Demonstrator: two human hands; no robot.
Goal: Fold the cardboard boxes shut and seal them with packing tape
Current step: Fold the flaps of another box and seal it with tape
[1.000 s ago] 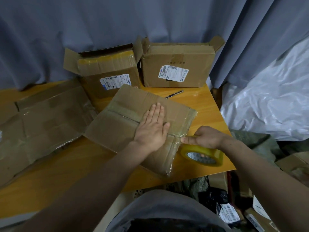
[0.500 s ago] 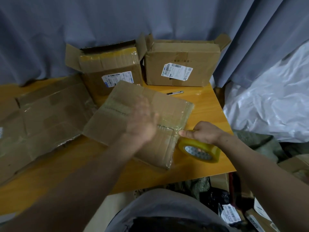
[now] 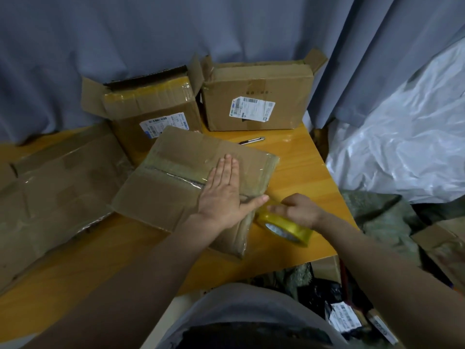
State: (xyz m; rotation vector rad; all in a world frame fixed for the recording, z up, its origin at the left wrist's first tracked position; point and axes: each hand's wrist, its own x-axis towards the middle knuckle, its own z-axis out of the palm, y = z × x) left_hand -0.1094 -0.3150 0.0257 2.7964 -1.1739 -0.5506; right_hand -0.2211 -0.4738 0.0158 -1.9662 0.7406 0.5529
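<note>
Fingers (image 3: 227, 170) of left hand (image 3: 224, 195) straight, pressing cardboard box (image 3: 163, 192), right hand (image 3: 299, 210) curled round tape roll (image 3: 286, 225)

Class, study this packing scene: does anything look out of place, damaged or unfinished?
The left box and right box at the back stand with flaps open; the left one wears wrinkled yellowish tape. A knife lies loose on the table before them.

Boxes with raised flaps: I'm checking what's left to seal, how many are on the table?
2: the yellow-taped box at the back and the plain box right of it. Others may be out of view.
</note>
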